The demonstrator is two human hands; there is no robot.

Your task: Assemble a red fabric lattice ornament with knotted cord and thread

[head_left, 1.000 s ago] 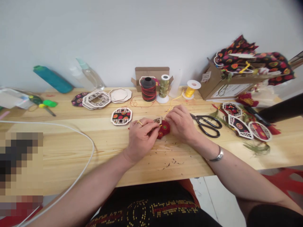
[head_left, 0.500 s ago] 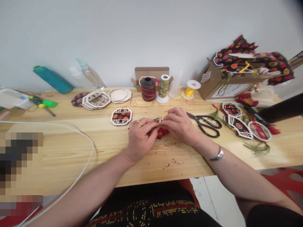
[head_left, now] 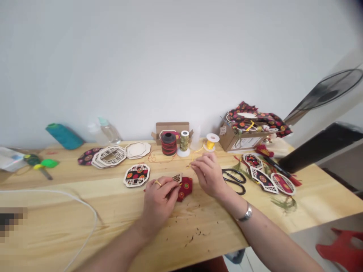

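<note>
My left hand [head_left: 161, 195] is closed on a red patterned fabric piece [head_left: 186, 187], close above the table. A small wooden lattice corner [head_left: 177, 177] sticks out past its fingers, and a bit of yellow shows at the fingertips. To the right, my right hand [head_left: 209, 173] is raised with thumb and fingers pinched together on yellow thread [head_left: 189, 165]. That thread runs back toward the yellow spool [head_left: 210, 144]. Black-handled scissors [head_left: 236, 180] lie beside my right wrist, their blades hidden.
Left of my hands lies a lattice-framed fabric piece [head_left: 136, 176]. Behind stand a red-black thread spool [head_left: 169, 145] and a gold thread cone [head_left: 184, 142]. Finished-looking ornaments [head_left: 263, 180] and a cardboard box [head_left: 241, 139] are at right. A white cable [head_left: 90, 211] curves across the left.
My right hand has drawn away from my left hand, to the right and upward, exposing more red fabric. The left hand keeps its hold. The camera view has tilted up.
</note>
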